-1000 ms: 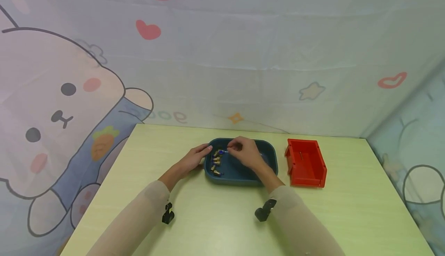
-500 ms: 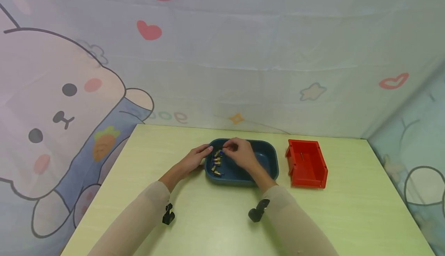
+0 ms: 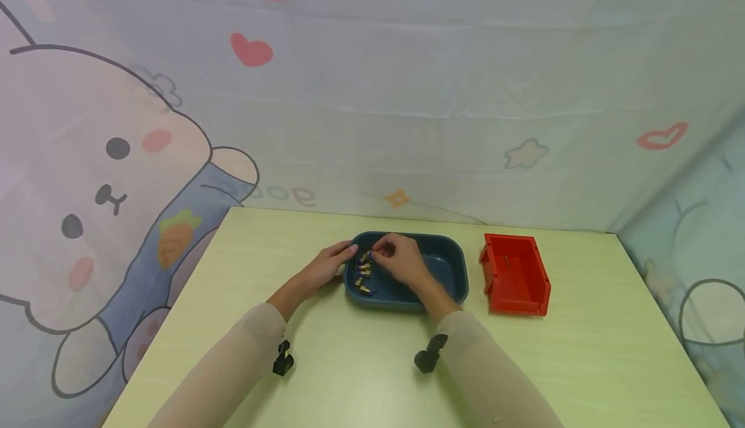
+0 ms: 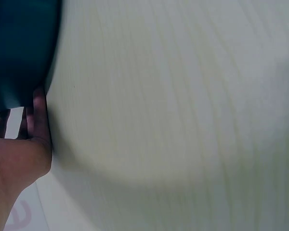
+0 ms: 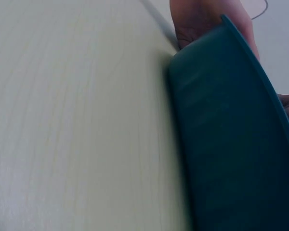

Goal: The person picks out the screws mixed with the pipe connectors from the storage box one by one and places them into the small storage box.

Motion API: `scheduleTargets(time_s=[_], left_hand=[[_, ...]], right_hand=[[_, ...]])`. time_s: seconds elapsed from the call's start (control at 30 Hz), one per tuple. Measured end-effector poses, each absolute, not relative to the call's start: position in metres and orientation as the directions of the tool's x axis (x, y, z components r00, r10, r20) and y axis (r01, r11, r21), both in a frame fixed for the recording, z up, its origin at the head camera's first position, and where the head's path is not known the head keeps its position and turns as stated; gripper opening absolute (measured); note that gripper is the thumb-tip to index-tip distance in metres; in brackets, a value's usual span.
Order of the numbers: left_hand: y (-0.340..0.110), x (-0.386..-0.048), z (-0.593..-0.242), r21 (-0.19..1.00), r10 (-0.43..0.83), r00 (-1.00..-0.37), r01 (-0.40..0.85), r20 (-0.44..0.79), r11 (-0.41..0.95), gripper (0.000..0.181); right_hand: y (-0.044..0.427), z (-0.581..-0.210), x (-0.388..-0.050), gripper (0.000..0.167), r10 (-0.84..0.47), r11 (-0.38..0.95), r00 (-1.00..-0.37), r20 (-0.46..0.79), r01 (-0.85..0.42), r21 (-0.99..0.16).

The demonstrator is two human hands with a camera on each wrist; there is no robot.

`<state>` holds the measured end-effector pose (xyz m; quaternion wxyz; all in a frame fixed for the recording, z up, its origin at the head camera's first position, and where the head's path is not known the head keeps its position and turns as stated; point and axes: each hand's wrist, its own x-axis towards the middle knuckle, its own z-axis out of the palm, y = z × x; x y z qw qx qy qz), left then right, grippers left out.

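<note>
In the head view, a dark blue-green tray (image 3: 439, 266) lies on the table. Along its left inside wall sit several small brass fittings (image 3: 365, 274), some with blue ends. My left hand (image 3: 321, 267) holds the tray's left end, thumb over the rim and fingers against the outer wall. Inside the tray, my right hand (image 3: 403, 261) has thumb and forefinger together on a blue-ended fitting (image 3: 371, 256) at the top of the group; the fingertips partly hide it. The left wrist view shows the left hand's fingers (image 4: 39, 113) against the tray's wall.
A red open-fronted bin (image 3: 515, 279) stands right of the tray, with one thin metal piece (image 3: 507, 262) inside. Pale table surface (image 3: 361, 357) surrounds both containers. A printed cloth (image 3: 407, 92) hangs behind the table's far edge.
My right hand has moved a little left inside the tray, and its fingertips have come onto the blue-ended fitting. The left hand keeps its place on the tray's end.
</note>
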<state>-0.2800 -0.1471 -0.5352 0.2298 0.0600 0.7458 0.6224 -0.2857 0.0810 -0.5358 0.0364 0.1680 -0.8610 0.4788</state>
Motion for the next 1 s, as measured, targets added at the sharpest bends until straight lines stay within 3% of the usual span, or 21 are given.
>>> scheduleTargets(time_s=[1.0], left_hand=[[-0.1467, -0.2830, -0.5420, 0.957, 0.363, -0.893, -0.200, -0.267, 0.210, 0.072]], right_hand=[[0.0799, -0.5430, -0.2888, 0.006, -0.420, 0.614, -0.893, 0.160, -0.409, -0.675]])
